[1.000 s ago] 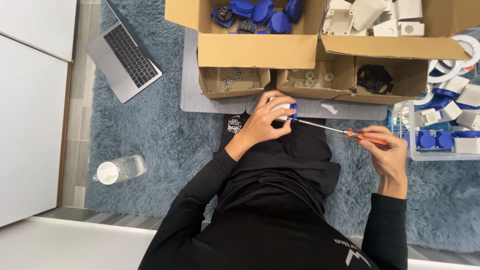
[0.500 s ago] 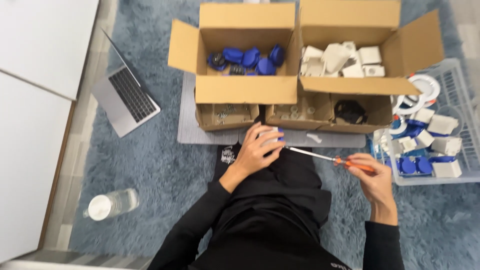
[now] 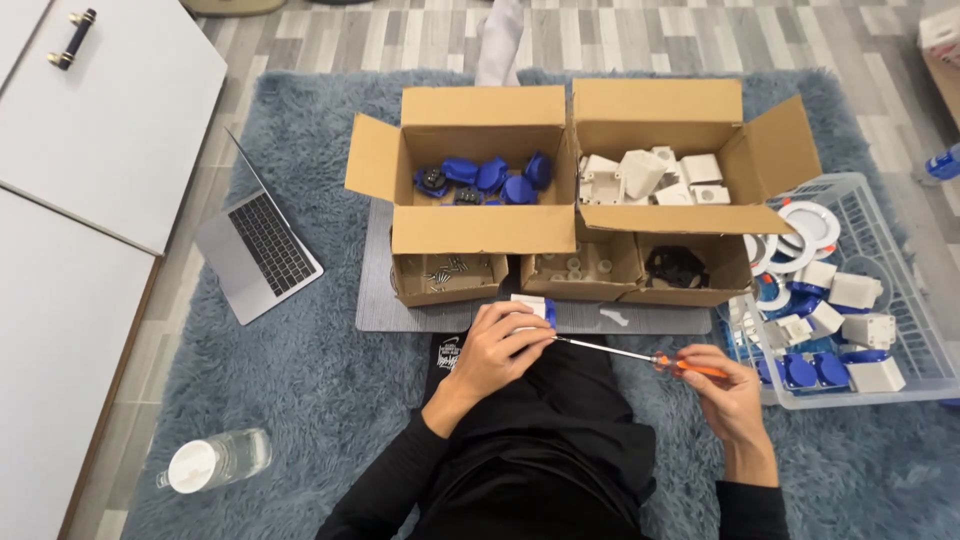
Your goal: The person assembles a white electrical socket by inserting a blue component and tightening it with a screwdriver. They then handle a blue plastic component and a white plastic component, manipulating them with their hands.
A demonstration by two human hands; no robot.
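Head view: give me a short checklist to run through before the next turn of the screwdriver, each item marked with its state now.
1. Left hand holds the white and blue part: ok.
2. Right hand grips the orange handle of the screwdriver: ok.
3. Shaft points at the part: ok.
4. Tip seated in a screw head: cannot tell, the fingers hide it.
5. Small box of screws close in front of the left hand: ok.
6. Part braced on a surface: not ok, held above the lap.
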